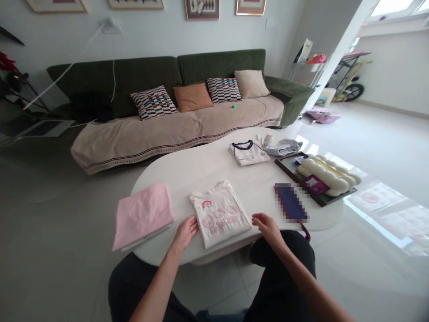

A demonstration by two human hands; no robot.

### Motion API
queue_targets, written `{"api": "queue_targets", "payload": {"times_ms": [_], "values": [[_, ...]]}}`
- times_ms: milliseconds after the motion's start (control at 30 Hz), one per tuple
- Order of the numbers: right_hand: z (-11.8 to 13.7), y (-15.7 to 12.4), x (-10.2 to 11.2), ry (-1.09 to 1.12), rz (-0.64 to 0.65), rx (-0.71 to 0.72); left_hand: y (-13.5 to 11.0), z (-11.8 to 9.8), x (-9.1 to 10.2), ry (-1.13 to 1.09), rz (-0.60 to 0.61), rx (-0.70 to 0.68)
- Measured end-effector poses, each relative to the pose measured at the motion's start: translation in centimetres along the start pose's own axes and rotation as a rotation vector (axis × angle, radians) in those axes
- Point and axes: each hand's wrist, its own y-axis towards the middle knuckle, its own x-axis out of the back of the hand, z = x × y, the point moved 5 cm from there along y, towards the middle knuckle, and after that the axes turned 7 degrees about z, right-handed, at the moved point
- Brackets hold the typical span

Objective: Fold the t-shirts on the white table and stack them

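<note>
A folded white T-shirt point(220, 215) lies flat on the white table point(194, 165) in front of me, with pink cartoon figures and a small rainbow on its front. Beside its left edge is my left hand point(187, 231), fingers stretched out and holding nothing. My right hand point(268, 227) is at the shirt's lower right corner, its fingers extended and empty; whether they touch the cloth I cannot tell. Folded pink cloth point(145, 215) lies to the left, over something whitish. Farther back rests another folded white shirt point(250, 153) with a dark collar.
On the right, a dark tray point(322, 199) holds a puffy cream-coloured object point(326, 173). A blurred-out dark blue item point(291, 202) lies near it. Crumpled plastic packaging point(281, 145) sits behind. A green sofa point(221, 60) with several cushions stands beyond the table.
</note>
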Motion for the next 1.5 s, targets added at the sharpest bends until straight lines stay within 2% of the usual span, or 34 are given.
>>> {"api": "queue_targets", "payload": {"times_ms": [100, 200, 367, 433, 500, 567, 633, 733, 933, 1067, 1167, 1300, 1400, 1500], "values": [[2.5, 5.6, 0.8, -0.124, -0.053, 0.003, 1.9, -1.9, -0.6, 0.075, -0.019, -0.061], [4.4, 9.9, -1.0, -0.197, -0.050, -0.019, 3.6, -2.7, -1.6, 0.112, -0.041, -0.092], [5.6, 13.2, -3.9, -0.239, -0.034, -0.047, 5.7, -2.8, -2.2, 0.176, -0.069, -0.085], [5.6, 13.8, -4.3, -0.219, 0.004, -0.032, 6.1, -3.0, -2.4, 0.187, -0.009, -0.089], [5.7, 14.2, -4.3, -0.177, 0.041, 0.013, 6.3, -3.7, -2.7, 0.192, 0.048, -0.173], [5.8, 14.4, -4.0, -0.118, 0.065, 0.079, 6.2, -4.5, -2.9, 0.221, 0.064, -0.264], [5.7, 14.4, -3.5, -0.051, 0.091, 0.141, 6.0, -4.8, -3.1, 0.267, 0.066, -0.281], [5.1, 14.3, -2.9, 0.035, 0.169, 0.170, 6.0, -4.8, -3.4, 0.316, 0.066, -0.225], [2.2, 12.7, -2.8, 0.112, 0.339, 0.063, 6.1, -3.7, -2.4, 0.469, 0.065, -0.006], [1.8, 11.3, -2.6, 0.027, 0.311, 0.124, 5.4, -2.3, -2.5, 0.512, 0.146, 0.113], [2.6, 11.2, -1.8, -0.031, 0.262, 0.148, 4.4, -2.5, -4.4, 0.507, 0.247, 0.129], [4.4, 12.5, 1.1, 0.138, 0.343, 0.086, 4.0, -5.4, -8.7, 0.425, 0.317, 0.099], [6.4, 14.9, 5.4, 0.267, 0.375, 0.057, 5.7, -8.6, -13.5, 0.413, 0.430, 0.066], [9.4, 19.2, 11.1, 0.242, 0.245, 0.102, 9.6, -12.6, -19.3, 0.459, 0.502, -0.038]]}}
